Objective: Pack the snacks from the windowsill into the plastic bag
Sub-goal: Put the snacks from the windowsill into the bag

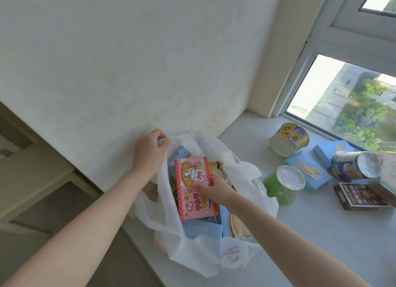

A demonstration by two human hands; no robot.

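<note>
Our left hand [150, 150] grips the bag [216, 256] rim on the windowsill [321, 233], while our right hand [216, 190] pinches the pink box [192, 186] just inside the bag's mouth, over blue boxes.

The right grip [218, 190] holds a box [194, 188] in the mouth of the bag [246, 173] on the windowsill [321, 233], above other packs [205, 226]. The left grip [150, 151], left and farther back, pinches the bag's rim. Right of the right grip, beside the bag, sits a tub [285, 185], a flat box [308, 172] just behind it, a second tub [288, 140] farther back.
</note>
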